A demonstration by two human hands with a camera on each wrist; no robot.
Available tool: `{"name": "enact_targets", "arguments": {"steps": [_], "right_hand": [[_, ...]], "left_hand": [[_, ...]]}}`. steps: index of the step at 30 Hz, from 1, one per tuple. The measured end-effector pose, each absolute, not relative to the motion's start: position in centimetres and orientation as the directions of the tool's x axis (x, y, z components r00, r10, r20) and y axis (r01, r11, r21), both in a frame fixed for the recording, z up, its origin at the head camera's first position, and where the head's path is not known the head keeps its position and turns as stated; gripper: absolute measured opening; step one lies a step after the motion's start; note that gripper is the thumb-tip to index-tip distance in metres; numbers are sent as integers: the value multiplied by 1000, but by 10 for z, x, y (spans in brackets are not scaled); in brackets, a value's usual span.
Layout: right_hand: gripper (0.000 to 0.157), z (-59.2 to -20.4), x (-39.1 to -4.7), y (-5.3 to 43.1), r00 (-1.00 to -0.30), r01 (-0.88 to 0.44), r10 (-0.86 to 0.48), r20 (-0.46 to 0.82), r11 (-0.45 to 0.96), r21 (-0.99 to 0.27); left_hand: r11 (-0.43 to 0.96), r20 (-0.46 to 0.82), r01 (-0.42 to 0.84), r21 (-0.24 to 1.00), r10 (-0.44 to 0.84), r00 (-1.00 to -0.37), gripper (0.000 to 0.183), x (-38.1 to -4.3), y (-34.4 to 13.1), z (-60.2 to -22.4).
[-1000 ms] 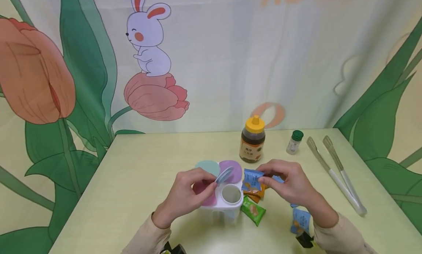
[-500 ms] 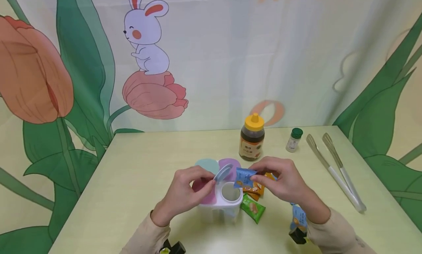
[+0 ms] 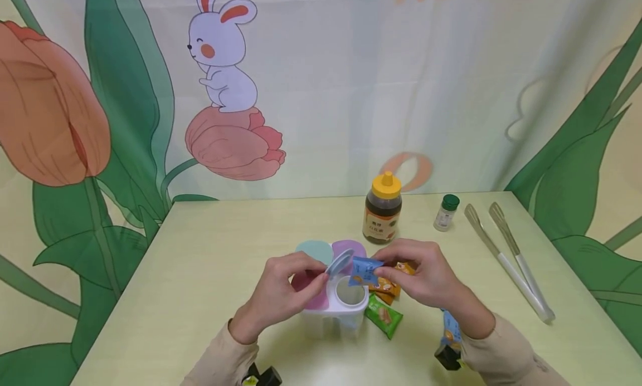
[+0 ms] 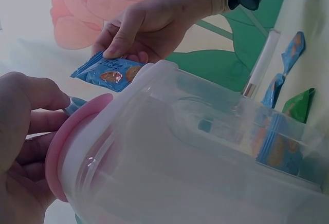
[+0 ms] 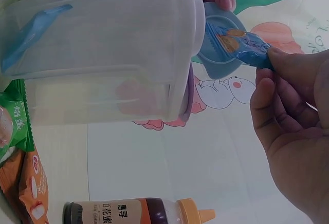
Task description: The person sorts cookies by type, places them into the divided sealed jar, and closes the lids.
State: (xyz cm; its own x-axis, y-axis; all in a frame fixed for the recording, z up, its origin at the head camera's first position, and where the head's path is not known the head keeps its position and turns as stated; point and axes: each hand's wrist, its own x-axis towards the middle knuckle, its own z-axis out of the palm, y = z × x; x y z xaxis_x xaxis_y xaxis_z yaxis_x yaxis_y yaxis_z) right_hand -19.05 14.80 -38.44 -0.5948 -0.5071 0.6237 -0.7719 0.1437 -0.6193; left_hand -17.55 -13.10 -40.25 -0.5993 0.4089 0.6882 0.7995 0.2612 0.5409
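A translucent storage box [image 3: 332,321] with a white top stands on the table, its round front-right opening [image 3: 351,291] uncovered. My left hand [image 3: 287,283] pinches a light blue lid [image 3: 340,261] raised beside that opening. Between thumb and fingers my right hand [image 3: 425,271] pinches a blue snack packet [image 3: 364,271] by one end, just above the opening. In the right wrist view the packet overlaps the lid's underside. Through the box wall another blue packet [image 5: 33,36] shows at the bottom of a compartment. Pink [image 4: 77,147], teal [image 3: 315,252] and purple [image 3: 348,249] lids cover the other openings.
Right of the box lie a green packet [image 3: 384,316] and orange packets [image 3: 386,288]. More blue packets [image 3: 451,327] are near the right wrist. Behind stand a honey bottle [image 3: 383,216] and a green-capped shaker [image 3: 446,213]; tongs [image 3: 511,260] lie at the right.
My right hand has moved left with the blue packet, from beside the box to over the round opening. The left hand holds the lid nearly in place.
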Motion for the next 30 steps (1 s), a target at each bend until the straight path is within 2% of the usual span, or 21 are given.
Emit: {"name": "enact_targets", "arguments": {"steps": [13,23,30], "right_hand": [[23,-384,-190,138,-567,-788,-521,638,117,-604],[13,-389,-192,133,-569,-780,-532,627,107,-617],[18,-392,-192,130,-572,-777,-533,623,110,-620]], "left_hand": [[275,675,788,550,409,-614,9,-175,-132,-403],[274,673,786,554,409,-617,9,-175,-132,-403],[279,665,780,560,411,-624,7,-175,-132,-403]]}}
